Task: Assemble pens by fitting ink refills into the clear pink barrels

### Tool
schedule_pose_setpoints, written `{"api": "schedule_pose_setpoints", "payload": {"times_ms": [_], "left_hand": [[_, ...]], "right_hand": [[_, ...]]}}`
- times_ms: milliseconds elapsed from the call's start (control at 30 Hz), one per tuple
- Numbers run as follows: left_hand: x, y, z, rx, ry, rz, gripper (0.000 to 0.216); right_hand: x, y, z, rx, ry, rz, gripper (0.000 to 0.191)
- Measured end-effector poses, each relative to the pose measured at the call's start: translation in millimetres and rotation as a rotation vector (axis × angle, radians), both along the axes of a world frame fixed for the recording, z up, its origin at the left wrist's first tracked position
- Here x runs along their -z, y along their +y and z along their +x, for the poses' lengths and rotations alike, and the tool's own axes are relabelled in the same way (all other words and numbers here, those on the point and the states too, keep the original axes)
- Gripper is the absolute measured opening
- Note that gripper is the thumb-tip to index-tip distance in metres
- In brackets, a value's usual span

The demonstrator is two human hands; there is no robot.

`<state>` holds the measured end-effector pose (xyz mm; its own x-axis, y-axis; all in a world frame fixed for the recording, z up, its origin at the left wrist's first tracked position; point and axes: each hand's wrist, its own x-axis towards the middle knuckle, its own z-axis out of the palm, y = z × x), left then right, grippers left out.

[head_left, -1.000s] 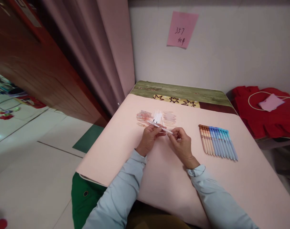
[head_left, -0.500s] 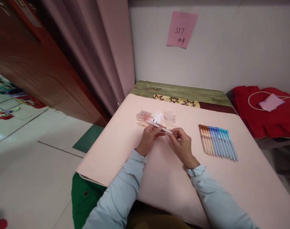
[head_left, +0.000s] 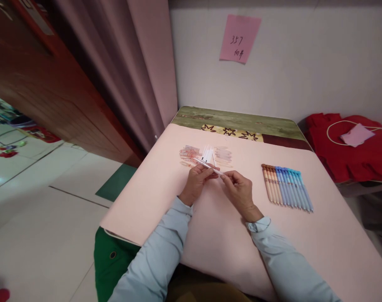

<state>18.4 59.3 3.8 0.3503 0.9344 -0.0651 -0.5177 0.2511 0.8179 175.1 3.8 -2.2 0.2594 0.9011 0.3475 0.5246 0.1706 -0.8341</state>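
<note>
In front of me my left hand [head_left: 194,181] is closed around a slim whitish pen piece [head_left: 205,164], which slants down to the right. My right hand [head_left: 239,191] pinches at the lower right end of the same piece with thumb and forefinger. Whether it is one part or two fitted together is too small to tell. Just beyond the hands lie white pen refills [head_left: 207,153] with dark tips. Left of these is a pile of clear reddish pen barrels [head_left: 190,153], and on their right a pile of pale translucent pen parts [head_left: 223,156].
A row of finished-looking pens [head_left: 287,187], brown through blue, lies on the right of the pink-covered table [head_left: 153,184]. Behind it is a wall with a pink note [head_left: 240,39]. A red cloth [head_left: 344,155] lies at the right, and a wooden door [head_left: 68,92] stands at the left.
My right fingers have moved slightly left along the pen piece, and less of its right end shows. My left hand keeps nearly the same place.
</note>
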Motion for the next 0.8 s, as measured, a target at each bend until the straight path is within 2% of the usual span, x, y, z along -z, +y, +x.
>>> {"api": "schedule_pose_setpoints", "payload": {"times_ms": [167,367,433,533,600,800], "left_hand": [[-2.5,-1.1,-1.5,0.01,0.047,0.029,0.024],[2.5,-0.6,0.5,-0.031,0.09,0.068,0.028],[1.8,-1.4,2.1,-0.081,0.127,0.106,0.043],[-2.3,-3.5,3.9,-0.169,0.165,0.174,0.083],[-5.1,-4.5,4.4,-0.199,0.18,0.22,0.095],[-6.4,-4.2,3.2,-0.178,0.217,0.245,0.082]], "right_hand": [[0.8,-1.5,3.0,-0.063,-0.034,-0.052,0.03],[1.5,0.0,1.8,-0.098,-0.048,-0.047,0.027],[2.4,0.4,1.4,-0.133,-0.069,-0.048,0.024],[3.9,0.7,0.9,-0.173,-0.091,-0.058,0.023],[4.6,0.7,0.7,-0.181,-0.092,-0.064,0.023],[4.5,-0.3,0.9,-0.193,-0.084,-0.073,0.023]]}}
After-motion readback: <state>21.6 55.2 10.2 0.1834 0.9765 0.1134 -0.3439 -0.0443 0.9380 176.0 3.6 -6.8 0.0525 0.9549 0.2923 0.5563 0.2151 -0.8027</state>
